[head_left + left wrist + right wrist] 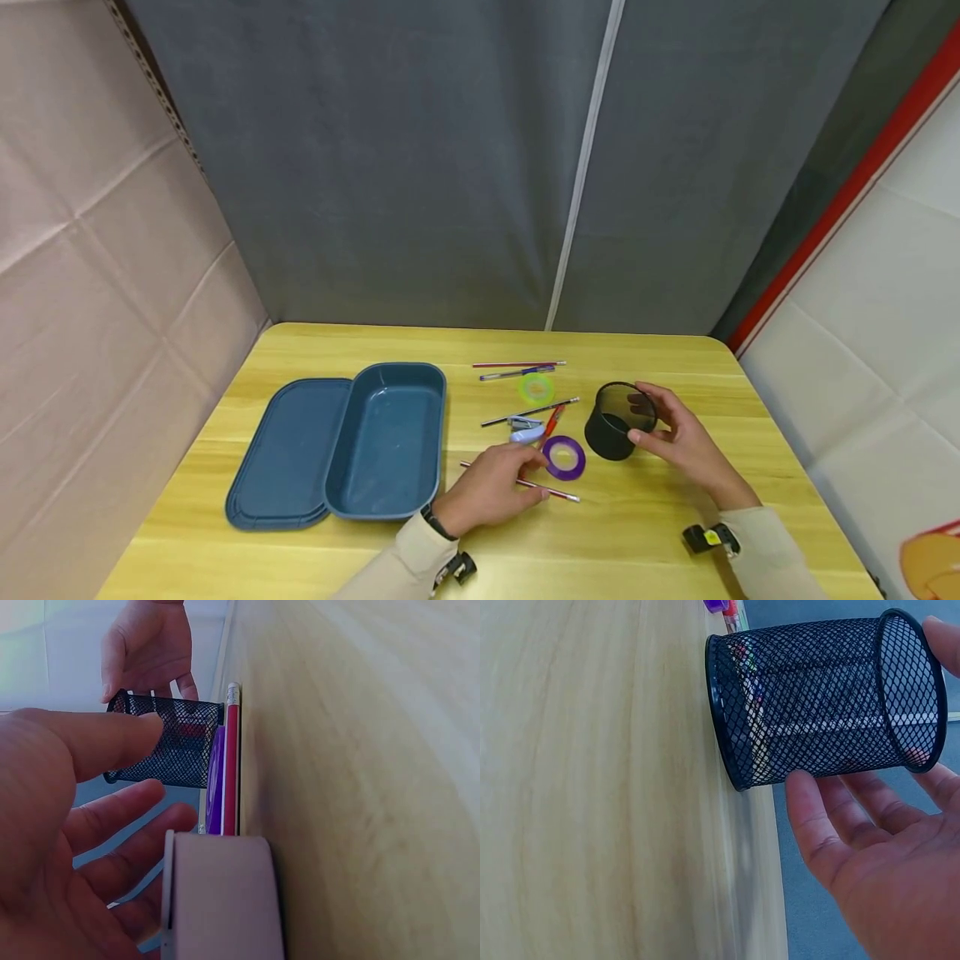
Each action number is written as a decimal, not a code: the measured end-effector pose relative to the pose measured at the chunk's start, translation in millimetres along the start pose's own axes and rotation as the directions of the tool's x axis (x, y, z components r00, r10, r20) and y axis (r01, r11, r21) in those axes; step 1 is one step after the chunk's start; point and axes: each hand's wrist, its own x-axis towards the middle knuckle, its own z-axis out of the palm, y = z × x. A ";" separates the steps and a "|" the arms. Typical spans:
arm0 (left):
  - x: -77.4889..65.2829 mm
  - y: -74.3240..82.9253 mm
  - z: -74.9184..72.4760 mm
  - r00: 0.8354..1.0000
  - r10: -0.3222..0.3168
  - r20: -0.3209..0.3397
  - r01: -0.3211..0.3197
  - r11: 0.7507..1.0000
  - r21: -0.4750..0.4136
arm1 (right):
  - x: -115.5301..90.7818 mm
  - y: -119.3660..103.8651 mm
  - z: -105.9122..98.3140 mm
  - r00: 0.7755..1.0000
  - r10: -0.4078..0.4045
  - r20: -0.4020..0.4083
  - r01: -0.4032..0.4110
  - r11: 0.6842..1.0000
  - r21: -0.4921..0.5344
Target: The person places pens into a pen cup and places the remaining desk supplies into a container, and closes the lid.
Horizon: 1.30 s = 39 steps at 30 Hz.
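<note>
My right hand [686, 442] grips a black mesh pen holder [609, 435] near its rim, thumb on the near side and fingers round the far side. The holder's base is at the tabletop in the right wrist view. My left hand [497, 490] is low over a red pencil with a white end [558, 492], covering its middle. In the left wrist view, the left thumb and fingers are spread apart with nothing between them. A purple tape roll [578, 468] lies just beyond the left fingertips, beside a red pen [553, 423] and a light blue stapler [527, 435].
A dark pencil [495, 421], a green tape roll [524, 388], a blue pen [517, 372] and another red pencil [506, 364] lie farther back. On the left, a blue box [438, 450] overlaps its lid [288, 454]. A grey curtain [412, 208] hangs behind the table.
</note>
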 end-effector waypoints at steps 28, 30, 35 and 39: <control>1.2 -5.6 6.9 0.999 0.030 -0.028 -0.025 0.988 0.151 | -0.4 -0.4 3.2 1.000 0.007 0.004 -0.008 0.998 0.067; 1.8 -5.9 7.7 0.999 0.033 -0.027 -0.028 0.988 0.152 | -0.7 -0.9 3.1 1.000 0.015 0.006 -0.016 0.998 0.066; 1.0 -5.5 7.4 0.999 0.034 -0.022 -0.031 0.990 0.136 | -1.3 -1.4 2.7 1.000 0.024 0.008 -0.024 0.998 0.060; 0.8 -3.9 6.3 1.000 0.023 -0.004 -0.022 0.991 0.130 | -1.8 -1.2 2.7 1.000 0.018 0.006 -0.019 0.998 0.056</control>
